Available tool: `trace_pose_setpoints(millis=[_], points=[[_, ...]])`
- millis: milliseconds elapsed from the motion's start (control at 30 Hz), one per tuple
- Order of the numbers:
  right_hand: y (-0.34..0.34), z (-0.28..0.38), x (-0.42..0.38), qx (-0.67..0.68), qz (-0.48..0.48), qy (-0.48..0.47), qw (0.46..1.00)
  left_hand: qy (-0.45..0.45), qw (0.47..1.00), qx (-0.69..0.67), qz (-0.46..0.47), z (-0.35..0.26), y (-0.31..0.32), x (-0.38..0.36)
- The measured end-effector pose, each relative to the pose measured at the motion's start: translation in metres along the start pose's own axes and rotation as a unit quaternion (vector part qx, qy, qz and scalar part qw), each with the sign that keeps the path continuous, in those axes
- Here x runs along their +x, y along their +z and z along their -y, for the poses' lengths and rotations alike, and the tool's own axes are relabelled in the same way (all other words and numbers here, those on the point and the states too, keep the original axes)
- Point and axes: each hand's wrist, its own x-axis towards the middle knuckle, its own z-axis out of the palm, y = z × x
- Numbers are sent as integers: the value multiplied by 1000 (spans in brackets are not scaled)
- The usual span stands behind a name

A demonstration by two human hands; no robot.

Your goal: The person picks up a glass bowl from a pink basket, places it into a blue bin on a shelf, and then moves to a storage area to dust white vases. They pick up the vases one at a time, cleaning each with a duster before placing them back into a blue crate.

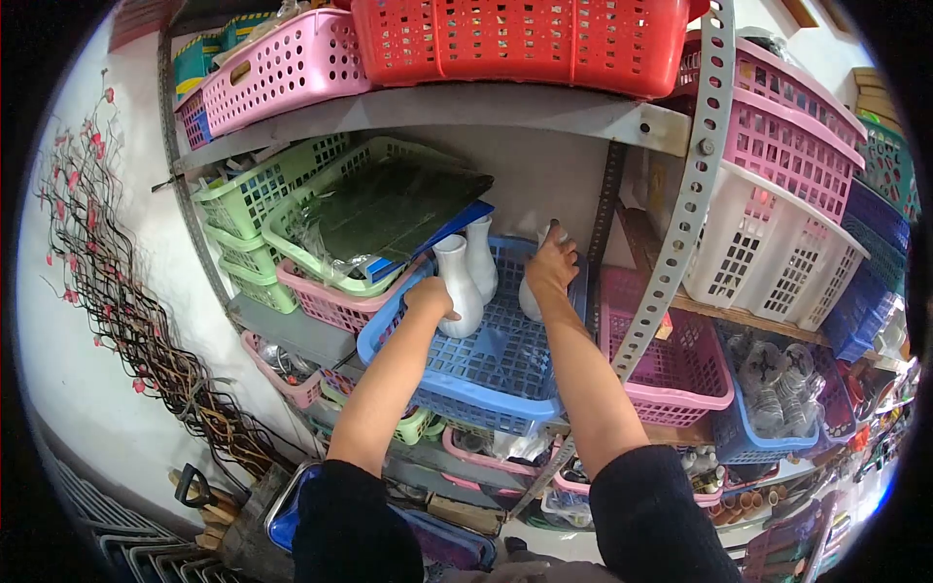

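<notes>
A blue plastic basket (486, 398) sits on the metal shelf with white vases standing in it. My left hand (431, 298) is closed at the lower side of the front white vase (461, 291), its fingers partly hidden behind the wrist and vase. Just behind that one stands a second white vase (481, 257). On the basket's right side, my right hand (553, 260) wraps round the upper part of another white vase (529, 299), which is mostly covered by the hand and forearm.
Green baskets (255, 194) and a dark plastic sheet (394, 209) are at the left. A red basket (525, 44) stands on the shelf above. A perforated metal post (680, 233) rises at the right, beside a pink basket (671, 389). Dry branches (146, 330) lean on the wall.
</notes>
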Motion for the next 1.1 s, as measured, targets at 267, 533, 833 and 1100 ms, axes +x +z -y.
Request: trace_pose_setpoints(millis=[267,533,833,1100], points=[[-45,34,-30,188,-91,-69,976,63,989,14,-131,19,-21,-51],[-118,13,-170,368,-37,-418,830,287,901,-236,-222,65,-26,-262],[-13,-74,-338,541,363,-343,677,-115,842,-438,-293,163,165,-445],[116,-181,-462,345,593,-204,698,-332,787,-464,-233,146,302,-557]])
